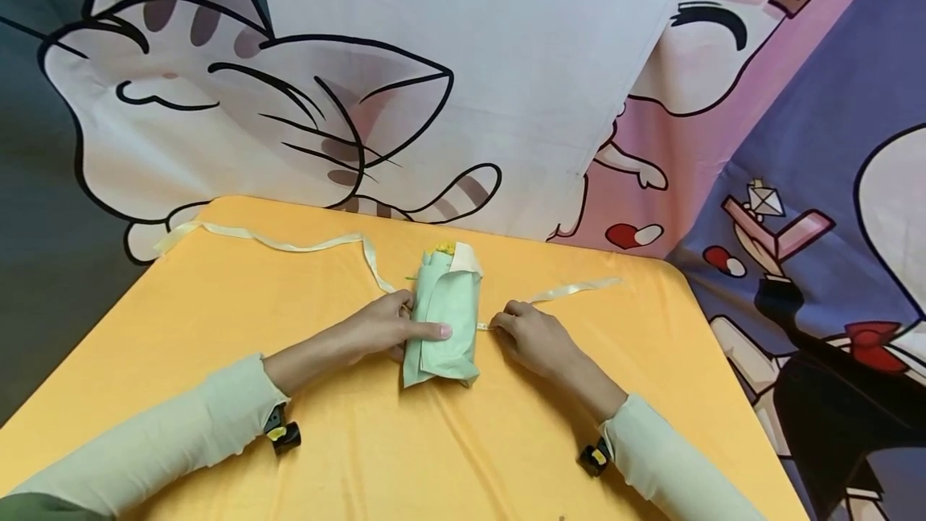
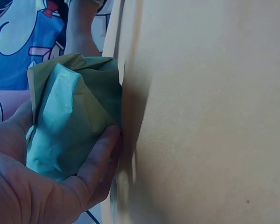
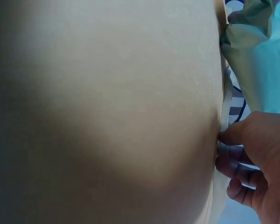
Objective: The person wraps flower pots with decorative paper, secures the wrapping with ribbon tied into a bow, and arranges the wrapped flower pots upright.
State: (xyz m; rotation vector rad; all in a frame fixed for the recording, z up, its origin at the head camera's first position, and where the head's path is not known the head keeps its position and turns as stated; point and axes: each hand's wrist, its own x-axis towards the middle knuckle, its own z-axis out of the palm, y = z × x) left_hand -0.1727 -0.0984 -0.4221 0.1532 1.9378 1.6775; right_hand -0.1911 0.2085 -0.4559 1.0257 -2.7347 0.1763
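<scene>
A small bouquet wrapped in pale green paper (image 1: 450, 320) lies on the yellow cloth, with yellow flowers (image 1: 444, 248) peeking out at its far end. My left hand (image 1: 379, 326) grips its left side, thumb flat across the front of the paper and fingers round the edge. The left wrist view shows the folded bottom of the wrap (image 2: 60, 116) between thumb and fingers. A cream ribbon (image 1: 304, 247) runs from the far left to the bouquet and comes out on its right. There my right hand (image 1: 535, 340) pinches the ribbon close to the paper, its tail (image 1: 579, 289) trailing beyond.
The yellow cloth (image 1: 325, 457) covers the table and shows a few creases. Behind it hangs a printed cartoon backdrop (image 1: 470, 103), with another blue and pink panel on the right. Each wrist carries a small black camera (image 1: 284, 434).
</scene>
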